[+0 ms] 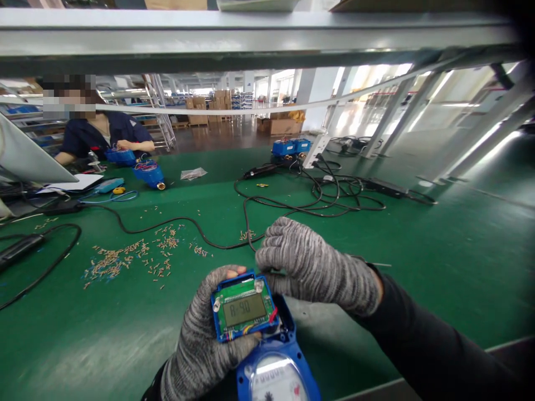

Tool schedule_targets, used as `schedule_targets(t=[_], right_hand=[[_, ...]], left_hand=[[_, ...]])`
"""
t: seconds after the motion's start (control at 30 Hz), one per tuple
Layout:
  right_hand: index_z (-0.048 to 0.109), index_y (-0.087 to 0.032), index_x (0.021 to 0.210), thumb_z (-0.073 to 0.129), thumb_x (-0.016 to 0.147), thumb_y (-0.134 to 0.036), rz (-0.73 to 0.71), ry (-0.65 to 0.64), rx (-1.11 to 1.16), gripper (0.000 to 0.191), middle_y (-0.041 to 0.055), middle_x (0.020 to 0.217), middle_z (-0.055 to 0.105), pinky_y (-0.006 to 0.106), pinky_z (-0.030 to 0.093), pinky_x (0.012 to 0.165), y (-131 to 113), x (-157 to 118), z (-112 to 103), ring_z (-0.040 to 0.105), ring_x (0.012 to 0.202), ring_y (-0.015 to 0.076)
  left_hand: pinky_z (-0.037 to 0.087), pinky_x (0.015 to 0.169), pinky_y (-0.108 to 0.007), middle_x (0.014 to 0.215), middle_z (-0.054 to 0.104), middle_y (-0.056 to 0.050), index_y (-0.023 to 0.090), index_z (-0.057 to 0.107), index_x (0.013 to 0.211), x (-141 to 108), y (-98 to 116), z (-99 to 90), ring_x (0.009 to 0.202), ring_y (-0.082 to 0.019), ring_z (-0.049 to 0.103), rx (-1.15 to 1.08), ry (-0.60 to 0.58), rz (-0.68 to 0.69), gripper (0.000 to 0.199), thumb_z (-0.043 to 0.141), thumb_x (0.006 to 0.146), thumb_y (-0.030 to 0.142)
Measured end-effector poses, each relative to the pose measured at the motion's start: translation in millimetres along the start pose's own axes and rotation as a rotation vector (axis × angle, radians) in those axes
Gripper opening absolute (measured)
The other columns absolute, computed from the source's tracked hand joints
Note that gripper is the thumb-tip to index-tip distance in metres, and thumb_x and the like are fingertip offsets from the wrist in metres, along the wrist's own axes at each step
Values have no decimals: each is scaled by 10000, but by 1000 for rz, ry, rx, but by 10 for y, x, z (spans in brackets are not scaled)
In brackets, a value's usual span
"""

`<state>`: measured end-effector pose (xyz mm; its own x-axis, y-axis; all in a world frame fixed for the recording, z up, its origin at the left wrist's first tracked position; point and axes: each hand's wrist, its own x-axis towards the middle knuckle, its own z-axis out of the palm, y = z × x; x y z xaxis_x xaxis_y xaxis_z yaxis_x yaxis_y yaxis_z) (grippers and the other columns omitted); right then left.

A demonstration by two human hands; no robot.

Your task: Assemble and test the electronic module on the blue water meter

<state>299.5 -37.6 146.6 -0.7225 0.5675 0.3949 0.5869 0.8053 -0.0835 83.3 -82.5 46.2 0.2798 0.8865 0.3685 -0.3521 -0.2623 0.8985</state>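
Observation:
My left hand [204,334], in a grey knitted glove with bare fingertips, grips a blue-framed display module [244,308] by its sides. The module's green circuit board carries a lit-grey LCD with characters on it, and coloured wires run along its lower edge. Below and partly behind it is a blue water meter [278,370] with a round clear window over its dial. Just beyond the module's upper right corner is my right hand [301,259], gloved the same way. Its fingers are curled closed; whatever they may hold is hidden.
Many small screws [111,262] lie scattered at the left. Black cables [313,195] tangle around a white power strip [316,150]. Across the bench a person [104,131] handles blue meters [148,172]. A metal shelf beam [251,42] spans overhead.

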Motion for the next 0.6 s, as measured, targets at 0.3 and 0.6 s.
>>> schedule_targets(t=[0.3, 0.6], right_hand=[[592, -362, 1274, 617, 897, -151, 581, 574, 332, 432, 7, 1154, 715, 338, 570, 909, -778, -801, 446, 667, 1066, 202], [554, -366, 1350, 644, 886, -178, 675, 637, 289, 509, 21, 1251, 698, 367, 601, 955, -999, -773, 819, 684, 1106, 225]], left_hand=[[572, 973, -288, 1303, 626, -23, 346, 587, 1275, -16, -22, 97, 1231, -227, 613, 214, 175, 125, 722, 882, 640, 168], [565, 981, -260, 1328, 598, -4, 352, 554, 1296, -32, -30, 159, 1209, -198, 622, 309, 214, 137, 712, 863, 680, 174]])
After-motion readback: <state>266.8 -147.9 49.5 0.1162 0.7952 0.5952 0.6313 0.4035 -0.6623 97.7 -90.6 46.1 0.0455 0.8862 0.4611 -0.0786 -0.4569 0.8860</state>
